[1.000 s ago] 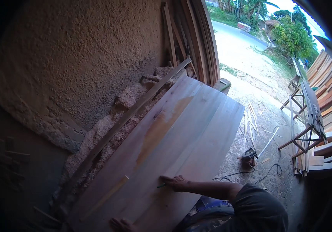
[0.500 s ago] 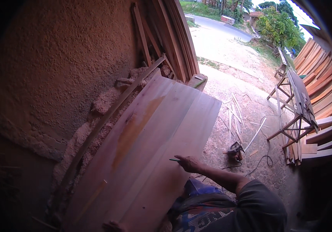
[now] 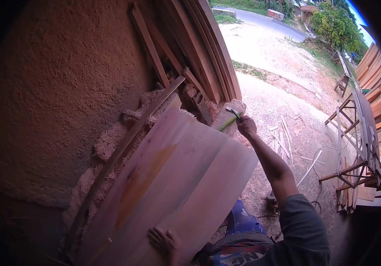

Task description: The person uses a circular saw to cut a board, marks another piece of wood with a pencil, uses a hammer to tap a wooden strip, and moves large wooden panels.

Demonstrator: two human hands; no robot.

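A wide wooden panel (image 3: 177,177) of joined planks lies in front of me, with an orange-brown streak along its left part. My left hand (image 3: 163,241) rests on its near part, fingers spread. My right hand (image 3: 246,127) is stretched past the panel's far right corner, its fingers closed around a thin green pencil (image 3: 237,114). Right beside those fingers a tool with a bright green handle (image 3: 227,124) and a pale head lies on a wooden block (image 3: 240,106). Whether the fingers touch this tool is hard to tell.
Left of the panel a long wooden strip (image 3: 124,142) leans over heaped shavings (image 3: 110,133) by a rough wall. Tall boards (image 3: 203,48) stand at the far end. To the right are thin offcuts (image 3: 284,137), a trestle bench (image 3: 363,128) and stacked planks (image 3: 377,80).
My right hand has gone from above the panel's right edge forward to the block with the green-handled tool. My left hand has come further onto the panel. The view has shifted.
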